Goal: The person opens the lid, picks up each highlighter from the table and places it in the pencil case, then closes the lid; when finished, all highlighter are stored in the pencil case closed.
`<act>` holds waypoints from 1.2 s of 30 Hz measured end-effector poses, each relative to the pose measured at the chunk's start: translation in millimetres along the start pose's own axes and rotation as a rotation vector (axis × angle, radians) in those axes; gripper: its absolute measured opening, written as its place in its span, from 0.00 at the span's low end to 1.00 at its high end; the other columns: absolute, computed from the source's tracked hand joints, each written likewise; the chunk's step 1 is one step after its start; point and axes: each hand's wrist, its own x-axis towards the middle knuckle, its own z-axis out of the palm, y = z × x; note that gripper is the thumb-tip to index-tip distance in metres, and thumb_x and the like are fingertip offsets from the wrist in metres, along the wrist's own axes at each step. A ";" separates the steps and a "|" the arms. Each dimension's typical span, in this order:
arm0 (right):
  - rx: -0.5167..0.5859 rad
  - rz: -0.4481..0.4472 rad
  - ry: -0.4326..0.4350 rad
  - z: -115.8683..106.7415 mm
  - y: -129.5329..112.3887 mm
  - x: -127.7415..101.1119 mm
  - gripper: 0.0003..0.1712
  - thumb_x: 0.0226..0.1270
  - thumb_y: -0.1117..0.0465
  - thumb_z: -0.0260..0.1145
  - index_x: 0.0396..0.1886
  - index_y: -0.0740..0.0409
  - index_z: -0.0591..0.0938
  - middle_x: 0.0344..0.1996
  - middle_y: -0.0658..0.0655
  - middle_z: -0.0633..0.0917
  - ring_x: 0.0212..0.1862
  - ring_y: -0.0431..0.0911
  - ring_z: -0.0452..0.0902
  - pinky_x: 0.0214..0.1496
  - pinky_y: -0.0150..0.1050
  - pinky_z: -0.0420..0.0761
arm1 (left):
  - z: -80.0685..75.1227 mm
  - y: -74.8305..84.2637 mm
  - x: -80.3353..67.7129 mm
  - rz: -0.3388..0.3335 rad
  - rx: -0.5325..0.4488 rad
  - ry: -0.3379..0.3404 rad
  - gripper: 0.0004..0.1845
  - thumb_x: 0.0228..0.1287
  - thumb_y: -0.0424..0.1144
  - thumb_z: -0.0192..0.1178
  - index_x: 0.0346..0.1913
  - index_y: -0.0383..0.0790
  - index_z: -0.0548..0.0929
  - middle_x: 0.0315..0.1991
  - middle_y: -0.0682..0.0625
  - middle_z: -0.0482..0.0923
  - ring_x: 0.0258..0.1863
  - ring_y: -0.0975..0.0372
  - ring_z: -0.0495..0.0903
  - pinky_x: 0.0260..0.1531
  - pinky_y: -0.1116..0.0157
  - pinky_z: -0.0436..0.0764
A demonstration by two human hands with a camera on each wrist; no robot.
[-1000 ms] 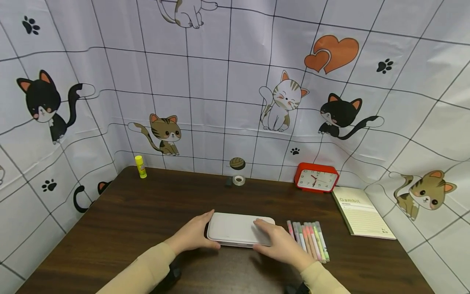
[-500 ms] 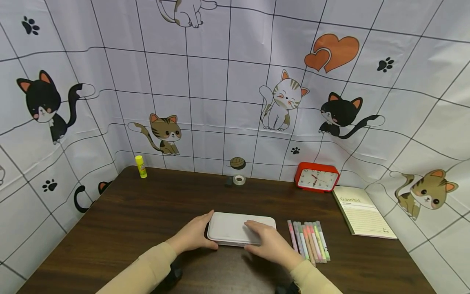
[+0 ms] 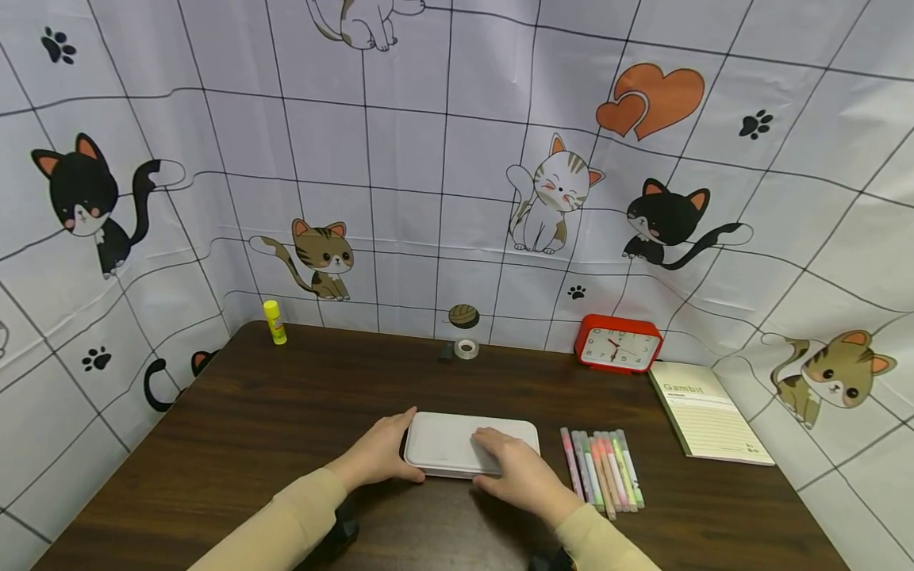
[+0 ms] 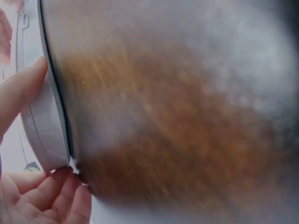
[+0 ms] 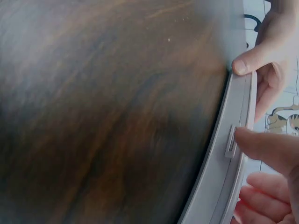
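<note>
Your left hand [image 3: 378,456] grips the left end of the white case [image 3: 457,444], thumb on its near edge and fingers curled round the far corner. The case lies flat on the worktop [image 3: 286,412], centred in front of you, just left of the row of coloured pens [image 3: 603,468].

Change noted: over the last second your right hand [image 3: 517,476] has slid leftward along the lid, from the right end toward the middle of the front edge. The case itself has barely shifted. My reading: you have moved to where the latch sits, and the case is still closed.

The head view shows only the back of the right hand covering the lid. The right wrist view supplies what it hides: your thumb [image 5: 266,147] is set against the small clasp [image 5: 231,141] on the front wall, with the other fingers over the lid, so the hand pinches the case at the clasp. The left wrist view confirms the left thumb [image 4: 21,95] pressing the case rim; the rest is blurred.

Glue stick [image 3: 274,322], tape roll [image 3: 466,348], red clock [image 3: 618,344] and notebook [image 3: 707,412] stand well apart.
</note>
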 end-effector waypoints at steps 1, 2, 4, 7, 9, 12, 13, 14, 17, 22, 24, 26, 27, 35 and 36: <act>-0.014 -0.001 0.007 0.6 -0.9 0.2 0.30 0.51 0.59 0.75 0.54 0.66 0.79 0.54 0.62 0.81 0.57 0.53 0.76 0.58 0.47 0.74 | 0.3 0.1 0.3 -0.001 0.002 0.001 0.57 0.39 0.51 0.78 0.69 0.27 0.59 0.65 0.33 0.65 0.64 0.41 0.64 0.61 0.47 0.66; -0.028 -0.001 0.015 1.5 -1.6 0.6 0.30 0.50 0.59 0.75 0.54 0.66 0.79 0.54 0.62 0.81 0.57 0.53 0.76 0.58 0.47 0.74 | 0.6 0.2 0.6 -0.001 0.004 0.003 0.57 0.39 0.51 0.78 0.69 0.27 0.60 0.65 0.33 0.65 0.64 0.41 0.64 0.61 0.47 0.66; -0.057 -0.003 0.029 2.7 -3.5 1.1 0.31 0.49 0.59 0.76 0.53 0.67 0.79 0.53 0.63 0.81 0.56 0.53 0.77 0.57 0.46 0.75 | 1.5 0.0 1.3 -0.004 0.012 0.006 0.57 0.38 0.51 0.78 0.69 0.27 0.61 0.65 0.33 0.65 0.64 0.42 0.65 0.61 0.48 0.66; -0.096 0.004 0.042 4.2 -6.6 1.4 0.31 0.47 0.59 0.77 0.52 0.67 0.80 0.52 0.63 0.81 0.55 0.53 0.78 0.56 0.45 0.76 | 2.4 -0.5 2.0 -0.004 0.017 0.008 0.56 0.38 0.51 0.78 0.68 0.27 0.61 0.64 0.33 0.66 0.64 0.42 0.65 0.61 0.48 0.66; -0.115 0.010 0.050 4.8 -8.7 1.5 0.31 0.46 0.60 0.78 0.51 0.66 0.80 0.51 0.63 0.81 0.54 0.53 0.78 0.55 0.45 0.76 | 2.4 -0.6 2.0 -0.005 0.015 0.007 0.56 0.38 0.50 0.78 0.68 0.27 0.61 0.65 0.33 0.65 0.64 0.42 0.65 0.61 0.48 0.65; -0.150 0.012 0.064 6.0 -11.2 1.6 0.30 0.46 0.60 0.78 0.50 0.66 0.80 0.51 0.63 0.82 0.53 0.53 0.79 0.53 0.44 0.78 | 2.5 -0.7 2.2 -0.009 0.012 0.003 0.56 0.38 0.50 0.78 0.68 0.27 0.61 0.65 0.33 0.65 0.64 0.43 0.65 0.61 0.48 0.65; -0.164 0.008 0.069 6.4 -11.9 1.6 0.30 0.45 0.60 0.78 0.50 0.67 0.81 0.50 0.63 0.82 0.52 0.53 0.79 0.53 0.44 0.78 | 2.4 -0.8 2.1 -0.010 0.012 0.003 0.56 0.38 0.50 0.78 0.69 0.27 0.61 0.65 0.33 0.65 0.64 0.43 0.64 0.61 0.48 0.65; -0.177 0.002 0.075 6.7 -12.6 1.7 0.30 0.45 0.60 0.79 0.49 0.67 0.81 0.50 0.63 0.82 0.52 0.53 0.80 0.52 0.44 0.78 | 2.3 -0.8 2.0 -0.010 0.014 0.003 0.56 0.38 0.50 0.78 0.69 0.27 0.61 0.65 0.33 0.65 0.64 0.43 0.64 0.61 0.48 0.65; -0.218 -0.019 0.091 7.6 -13.6 2.1 0.29 0.45 0.59 0.79 0.48 0.66 0.81 0.49 0.62 0.82 0.51 0.52 0.80 0.52 0.43 0.78 | 2.1 -0.7 1.7 -0.007 0.018 0.005 0.56 0.38 0.50 0.78 0.69 0.27 0.61 0.65 0.33 0.65 0.64 0.42 0.64 0.61 0.48 0.65; -0.262 -0.041 0.104 8.4 -14.5 3.2 0.28 0.43 0.59 0.79 0.46 0.66 0.81 0.47 0.62 0.82 0.50 0.52 0.80 0.51 0.42 0.79 | 1.6 -0.1 1.3 0.008 0.017 0.008 0.56 0.38 0.49 0.78 0.68 0.26 0.61 0.65 0.33 0.65 0.64 0.42 0.65 0.61 0.48 0.65; -0.282 -0.052 0.103 8.9 -14.5 3.7 0.28 0.43 0.59 0.79 0.45 0.66 0.81 0.46 0.62 0.82 0.50 0.52 0.80 0.51 0.42 0.79 | 1.5 0.2 1.2 0.008 0.022 0.008 0.56 0.38 0.49 0.78 0.68 0.27 0.61 0.64 0.33 0.65 0.64 0.42 0.65 0.61 0.48 0.66; -0.301 -0.064 0.105 9.4 -14.6 4.3 0.28 0.43 0.59 0.79 0.44 0.66 0.81 0.45 0.62 0.82 0.49 0.52 0.80 0.50 0.42 0.79 | 1.1 0.7 1.1 0.006 0.027 0.007 0.56 0.38 0.49 0.78 0.68 0.27 0.61 0.64 0.33 0.65 0.64 0.42 0.65 0.61 0.48 0.66; -0.310 -0.070 0.108 9.6 -14.7 4.5 0.27 0.43 0.59 0.79 0.44 0.66 0.81 0.45 0.62 0.82 0.49 0.52 0.80 0.50 0.42 0.79 | 0.8 1.0 1.0 0.004 0.029 0.007 0.55 0.38 0.50 0.78 0.68 0.27 0.61 0.64 0.34 0.66 0.64 0.43 0.65 0.61 0.48 0.65; -0.385 -0.123 0.117 7.7 -18.2 6.9 0.26 0.42 0.60 0.79 0.41 0.66 0.81 0.40 0.60 0.83 0.46 0.50 0.80 0.46 0.39 0.81 | 0.1 2.4 1.5 0.008 0.030 0.010 0.55 0.38 0.49 0.78 0.67 0.27 0.62 0.64 0.34 0.66 0.63 0.43 0.66 0.61 0.48 0.66; -0.395 -0.130 0.115 6.8 -19.2 7.1 0.25 0.41 0.60 0.79 0.40 0.67 0.81 0.39 0.59 0.82 0.45 0.50 0.80 0.44 0.39 0.81 | 0.2 2.5 1.8 0.009 0.030 0.012 0.55 0.38 0.49 0.78 0.67 0.27 0.62 0.64 0.34 0.66 0.63 0.43 0.66 0.60 0.48 0.66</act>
